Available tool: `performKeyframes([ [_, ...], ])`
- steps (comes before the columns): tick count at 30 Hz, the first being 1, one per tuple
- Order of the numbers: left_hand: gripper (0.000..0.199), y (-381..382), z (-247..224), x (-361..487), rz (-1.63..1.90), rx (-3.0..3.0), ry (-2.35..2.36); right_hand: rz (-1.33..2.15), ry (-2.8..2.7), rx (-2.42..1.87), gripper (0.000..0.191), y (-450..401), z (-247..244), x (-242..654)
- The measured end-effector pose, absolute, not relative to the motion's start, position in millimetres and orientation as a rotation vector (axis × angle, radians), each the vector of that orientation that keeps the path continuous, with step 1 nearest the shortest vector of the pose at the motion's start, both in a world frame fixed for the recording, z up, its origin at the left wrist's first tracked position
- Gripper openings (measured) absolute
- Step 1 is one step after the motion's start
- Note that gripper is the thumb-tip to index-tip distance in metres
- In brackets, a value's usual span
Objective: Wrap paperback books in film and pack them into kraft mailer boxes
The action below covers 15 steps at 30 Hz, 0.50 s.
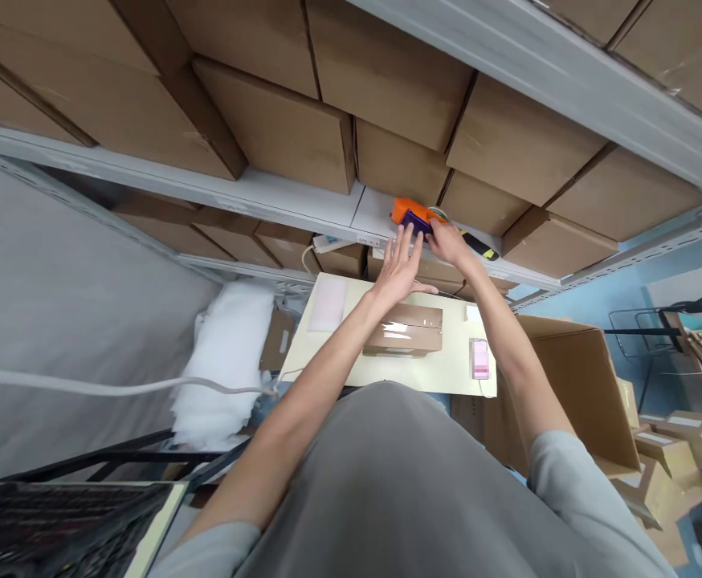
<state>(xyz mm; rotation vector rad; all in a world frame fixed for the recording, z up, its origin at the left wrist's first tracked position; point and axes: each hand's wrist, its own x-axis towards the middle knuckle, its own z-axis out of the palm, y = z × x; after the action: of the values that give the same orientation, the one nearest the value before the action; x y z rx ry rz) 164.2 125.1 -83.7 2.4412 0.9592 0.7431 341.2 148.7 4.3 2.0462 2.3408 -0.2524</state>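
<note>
An orange and purple tape dispenser (414,215) is at the front of the white shelf, with my right hand (447,241) closed around its near end. My left hand (397,271) reaches up beside it, fingers spread, the tips at or just in front of the purple part; whether they touch it I cannot tell. Below my hands, a taped cardboard box (408,329) lies on the pale yellow table (453,373), shiny tape across its top. A black and yellow utility knife (479,245) rests on the shelf to the right of my right hand.
Large cartons (387,72) fill the shelf behind. On the table are a white foam sheet (328,303) and a phone (480,359). White wrapping material (227,361) stands at left. A large open carton (573,385) is at right, with small boxes (676,441) beyond.
</note>
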Motion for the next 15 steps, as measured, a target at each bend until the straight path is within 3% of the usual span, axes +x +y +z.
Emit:
performKeyframes([
  [3,0.155,123,-94,156,0.762,2.381,0.990,-0.252,2.297,2.037,0.057,168,-6,341],
  [7,0.131,104,-123,123,0.755,2.245,1.103,-0.188,2.311,2.111,0.067,159,-17,349],
  [11,0.104,62,-181,64,0.693,2.093,1.349,-0.134,2.218,2.397,0.078,87,-52,356],
  [15,0.091,9,-226,32,0.544,1.815,1.626,-0.412,1.864,2.656,0.083,-20,-105,334],
])
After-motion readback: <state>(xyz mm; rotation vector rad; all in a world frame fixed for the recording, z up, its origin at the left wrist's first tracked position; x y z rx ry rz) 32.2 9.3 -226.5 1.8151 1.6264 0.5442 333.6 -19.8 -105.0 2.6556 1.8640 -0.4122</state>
